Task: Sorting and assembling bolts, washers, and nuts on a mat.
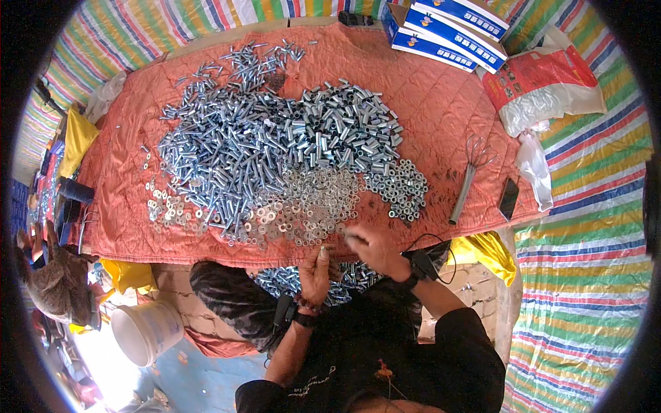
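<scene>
My left hand (315, 277) is at the table's front edge, thumb and fingers pinched together around something too small to make out. Beside it, my right hand (375, 249) hovers by the near edge of the washers, fingers curled; what they hold, if anything, is hidden. Ring washers (320, 196) and flat washers (265, 219) lie spread just beyond both hands. Behind them rises a big heap of silvery bolts (227, 151), with metal sleeves (351, 124) to its right. Hex nuts (403, 189) form a smaller pile at right. Bolt-like pieces (341, 281) gather below the hands, over my lap.
On the red quilted cloth (441, 124), a wire whisk (465, 182) and a dark phone-like slab (508, 198) lie at right. Blue-white boxes (451, 34) and a red-white bag (544, 86) stand behind. A white bucket (146, 334) is on the floor. Another person (65, 282) is at far left.
</scene>
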Available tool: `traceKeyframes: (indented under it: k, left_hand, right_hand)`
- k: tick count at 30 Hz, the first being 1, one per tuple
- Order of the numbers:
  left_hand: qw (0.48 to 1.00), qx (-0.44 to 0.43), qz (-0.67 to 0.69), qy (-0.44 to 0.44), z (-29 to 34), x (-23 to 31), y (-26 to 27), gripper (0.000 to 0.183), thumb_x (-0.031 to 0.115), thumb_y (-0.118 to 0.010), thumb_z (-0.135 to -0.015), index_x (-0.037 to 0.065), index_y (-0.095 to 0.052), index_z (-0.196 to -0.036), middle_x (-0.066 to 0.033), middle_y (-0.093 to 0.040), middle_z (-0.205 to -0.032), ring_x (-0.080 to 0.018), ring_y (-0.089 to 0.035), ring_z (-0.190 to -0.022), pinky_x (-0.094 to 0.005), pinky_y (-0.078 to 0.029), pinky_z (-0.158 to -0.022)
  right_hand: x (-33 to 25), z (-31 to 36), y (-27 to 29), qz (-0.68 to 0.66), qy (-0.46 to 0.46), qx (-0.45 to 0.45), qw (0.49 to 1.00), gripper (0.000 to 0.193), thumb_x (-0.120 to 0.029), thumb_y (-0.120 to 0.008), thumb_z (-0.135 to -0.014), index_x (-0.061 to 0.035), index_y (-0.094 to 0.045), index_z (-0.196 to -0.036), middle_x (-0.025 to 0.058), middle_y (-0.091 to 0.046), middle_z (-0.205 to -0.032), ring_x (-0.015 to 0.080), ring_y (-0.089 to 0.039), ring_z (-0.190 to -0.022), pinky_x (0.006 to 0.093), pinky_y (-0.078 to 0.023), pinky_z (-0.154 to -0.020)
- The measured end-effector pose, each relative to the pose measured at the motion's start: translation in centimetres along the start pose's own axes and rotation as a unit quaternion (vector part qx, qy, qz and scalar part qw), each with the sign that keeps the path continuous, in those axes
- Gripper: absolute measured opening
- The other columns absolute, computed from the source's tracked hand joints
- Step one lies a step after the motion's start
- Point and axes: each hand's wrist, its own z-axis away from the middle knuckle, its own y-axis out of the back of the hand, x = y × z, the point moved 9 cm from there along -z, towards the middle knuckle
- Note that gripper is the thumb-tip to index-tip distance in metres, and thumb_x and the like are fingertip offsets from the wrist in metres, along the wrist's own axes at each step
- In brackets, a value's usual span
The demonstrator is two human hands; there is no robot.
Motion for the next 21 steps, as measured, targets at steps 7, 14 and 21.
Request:
traceKeyframes:
  k: [7, 14, 21]
  left_hand:
    - [0.998, 0.039, -0.033, 0.04, 0.0, -1.1, 0.9, 0.025, 0.026, -0.052, -0.097, 0.005, -0.064, -0.104, 0.0028, -0.054, -0.061, -0.0035, -0.046, -0.047, -0.0189, -0.038, -0.042]
    - [0.998, 0.023, -0.026, 0.046, 0.0, -1.3, 0.5, 0.024, 0.027, -0.053, -0.096, 0.006, -0.064, -0.099, 0.0039, -0.051, -0.06, -0.0028, -0.044, -0.047, -0.0187, -0.036, -0.042]
    - [0.999, 0.039, -0.022, 0.024, 0.1, -1.2, 0.3, 0.021, 0.023, -0.054, -0.096, 0.005, -0.063, -0.098, 0.0039, -0.051, -0.06, -0.003, -0.044, -0.047, -0.0186, -0.035, -0.041]
  right_hand:
    - [2.6, -3.6, 1.6, 0.156, -0.006, 0.083, 0.984, 0.017, -0.011, -0.068, -0.079, -0.002, -0.064, -0.093, 0.0133, -0.06, -0.08, 0.0311, -0.059, -0.071, 0.0379, -0.047, -0.063]
    - [2.2, -4.1, 2.5, 0.19, 0.034, 0.087, 0.977, 0.016, -0.017, -0.07, -0.074, -0.0042, -0.067, -0.082, 0.0132, -0.062, -0.075, 0.0321, -0.06, -0.074, 0.0408, -0.047, -0.067]
    - [5.9, -2.4, 4.0, 0.08, -0.126, 0.067, 0.986, 0.01, -0.011, -0.065, -0.078, -0.0009, -0.066, -0.081, 0.0146, -0.066, -0.078, 0.0307, -0.065, -0.071, 0.0371, -0.05, -0.064]
